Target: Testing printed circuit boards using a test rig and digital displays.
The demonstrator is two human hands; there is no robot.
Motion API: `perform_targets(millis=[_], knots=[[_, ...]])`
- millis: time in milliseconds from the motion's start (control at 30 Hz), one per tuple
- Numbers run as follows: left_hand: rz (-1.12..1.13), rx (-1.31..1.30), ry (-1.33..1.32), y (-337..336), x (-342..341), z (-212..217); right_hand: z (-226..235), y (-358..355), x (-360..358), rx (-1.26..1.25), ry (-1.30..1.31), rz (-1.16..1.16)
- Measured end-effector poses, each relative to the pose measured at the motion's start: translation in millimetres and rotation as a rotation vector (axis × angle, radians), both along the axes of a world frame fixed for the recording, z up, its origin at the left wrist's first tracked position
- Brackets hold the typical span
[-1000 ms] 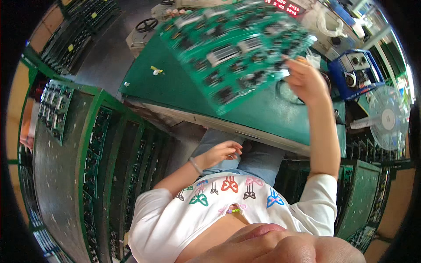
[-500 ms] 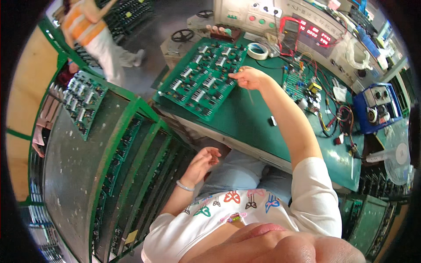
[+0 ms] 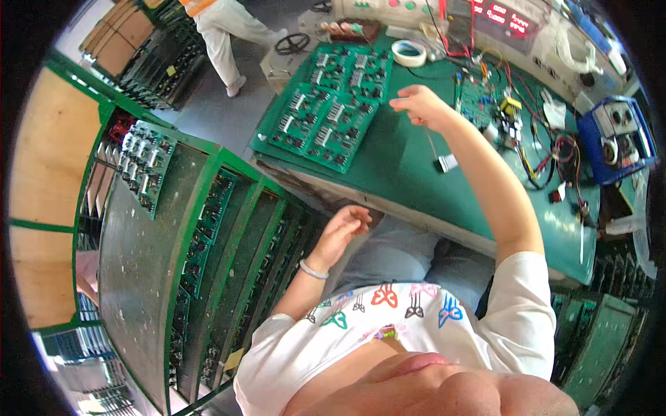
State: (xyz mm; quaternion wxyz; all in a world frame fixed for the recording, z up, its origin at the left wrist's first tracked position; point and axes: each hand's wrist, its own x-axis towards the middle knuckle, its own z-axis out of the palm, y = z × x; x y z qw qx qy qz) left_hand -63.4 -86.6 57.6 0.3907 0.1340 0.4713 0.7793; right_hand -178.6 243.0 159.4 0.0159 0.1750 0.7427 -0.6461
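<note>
Right fingers [image 3: 408, 102] curl, grip unclear; left of them, a board [image 3: 322, 111], likely stiff, fragile, best edge-held. Left fingers [image 3: 358, 215] hang loose.

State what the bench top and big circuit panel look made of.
Circuit panel: probably rigid laminate with a satin green coating, judging by its flatness and mounted components. Bench top: green rubber or plastic covering, perhaps, smooth and glossy, given bright reflections.

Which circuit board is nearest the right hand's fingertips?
The large green panel on the bench, just left of the fingertips of the right hand. The wired board lies right of the hand; the board atop the left rack is farther off.
</note>
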Motion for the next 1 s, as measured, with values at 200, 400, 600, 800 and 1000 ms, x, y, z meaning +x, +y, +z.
perform_targets(millis=[200, 400, 600, 800, 1000], knots=[[0.159, -0.149, 0.339, 1.1, -18.4, 34.9, 56.2, -1.9, 133.4, 0.001, 0.050, 0.174], [0.426, -0.697, 1.517, 34.0, -66.6, 92.2, 38.3, -17.0, 243.6, -0.088, 0.129, 0.028], [0.541, -1.163, 1.750, 77.8, -116.0, 85.4, -0.7, -11.0, 308.9, -0.117, -0.036, -0.058], [0.444, -1.267, 1.597, 97.0, -135.9, 86.5, -19.8, -29.6, 338.9, -0.118, 0.102, -0.172], [0.611, -0.913, 1.583, 78.5, -128.3, 110.7, -38.0, -36.9, 340.3, -0.152, 0.005, -0.121]])
